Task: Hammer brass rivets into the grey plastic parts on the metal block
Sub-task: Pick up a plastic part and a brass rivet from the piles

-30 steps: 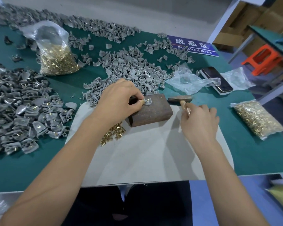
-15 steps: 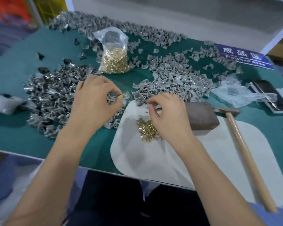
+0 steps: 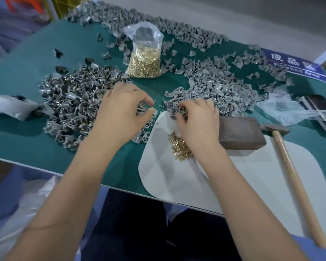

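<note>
right hand [image 3: 197,123] fingers curled into near edge of grey plastic parts pile [image 3: 215,85], seems pinching one. left hand [image 3: 120,112] loosely spread over riveted pile [image 3: 70,102], holds nothing. metal block [image 3: 240,132] bare at 3 o'clock of right hand; hammer [image 3: 290,166] lies beyond. risk: wrist sweeps loose brass rivets [image 3: 179,146] off white mat [image 3: 177,185].

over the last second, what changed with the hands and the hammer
The right hand let go of the hammer, which now lies on the white mat beside the metal block, and moved left to the edge of the grey plastic parts, above the loose brass rivets. The left hand left the block and moved left over the finished pile. The block stayed put, now bare on top.
</note>
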The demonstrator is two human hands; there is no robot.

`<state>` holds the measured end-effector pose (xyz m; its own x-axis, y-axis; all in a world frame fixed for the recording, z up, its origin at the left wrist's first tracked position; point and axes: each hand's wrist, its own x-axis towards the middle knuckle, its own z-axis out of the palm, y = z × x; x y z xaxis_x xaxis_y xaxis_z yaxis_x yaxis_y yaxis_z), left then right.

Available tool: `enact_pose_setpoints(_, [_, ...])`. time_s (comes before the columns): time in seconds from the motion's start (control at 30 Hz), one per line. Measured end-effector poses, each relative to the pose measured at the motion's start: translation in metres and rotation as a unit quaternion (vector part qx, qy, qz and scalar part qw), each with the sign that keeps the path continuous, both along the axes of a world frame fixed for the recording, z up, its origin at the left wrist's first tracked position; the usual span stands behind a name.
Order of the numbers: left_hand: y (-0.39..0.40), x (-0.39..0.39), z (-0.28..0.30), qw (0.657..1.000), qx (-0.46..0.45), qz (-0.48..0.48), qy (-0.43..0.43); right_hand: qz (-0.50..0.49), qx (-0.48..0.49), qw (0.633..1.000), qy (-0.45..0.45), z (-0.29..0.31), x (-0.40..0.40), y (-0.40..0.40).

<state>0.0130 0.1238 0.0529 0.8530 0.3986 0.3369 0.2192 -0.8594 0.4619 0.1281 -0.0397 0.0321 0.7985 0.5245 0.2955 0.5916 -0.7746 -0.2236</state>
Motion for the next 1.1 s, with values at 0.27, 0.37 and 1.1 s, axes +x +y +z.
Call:
enact_pose_setpoints(0.27, [-0.027,0.048,-0.006,0.993,0.03,-0.059,0.095,0.028,-0.026,0.999,0.023,0.009,0.015,-0.005])
enact_pose_setpoints(0.37, [-0.035,0.06,-0.009,0.991,0.064,-0.047,0.106,0.045,-0.007,0.999,0.016,0.013,0.016,-0.02])
enact_pose_setpoints(1.1, [-0.032,0.035,-0.01,0.989,-0.129,-0.059,-0.033,0.204,-0.114,0.972,-0.021,0.009,-0.008,-0.028])
